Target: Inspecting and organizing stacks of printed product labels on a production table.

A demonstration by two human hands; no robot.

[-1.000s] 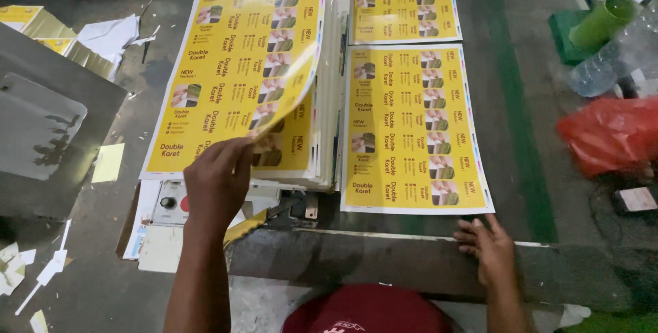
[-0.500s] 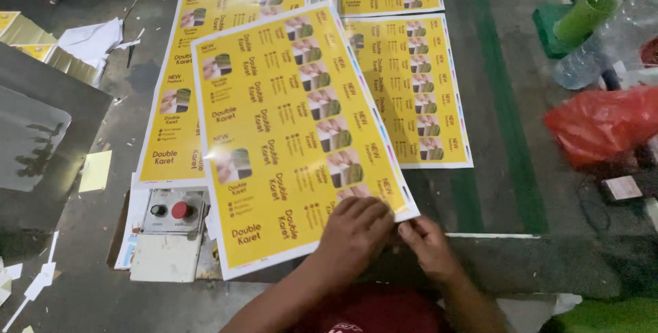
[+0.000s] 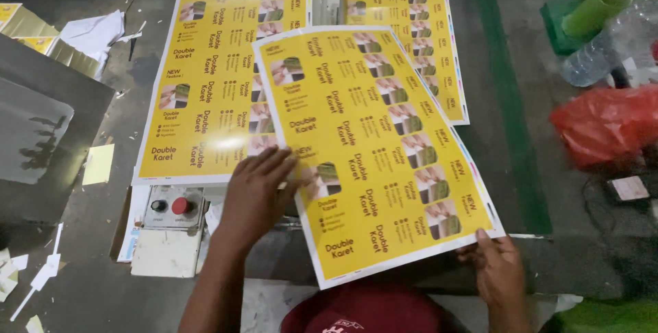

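Head view looked straight down at the work, where I held one large yellow printed sheet (image 3: 373, 148), glossy paper with rows of small product pictures, tilted across the middle of the grey table (image 3: 521, 141). That sheet was off the stack of the same yellow printed sheets (image 3: 219, 79) lying to the far left, and it had not yet been squared onto either of the two yellow sheets (image 3: 418, 38) lying flat farther off to the right, so I judged the job to be mid-transfer: one sheet lifted, none of it laid down, and plenty left on the stack.

My left hand (image 3: 257, 192) was spread nearly flat, fingers apart, pressing on the sheet's near-left edge without gripping it. My right hand (image 3: 497, 271) pinched the near-right corner, thumb on top; the fingers beneath were hidden, so how tightly it closed I could only guess.

Just near of the stack sat a pale control box with a red button and a black button (image 3: 171, 227). At the right edge lay a crumpled red plastic bag (image 3: 603, 124), and beyond it a clear plastic bottle (image 3: 610, 48) and a green tube (image 3: 593, 11).
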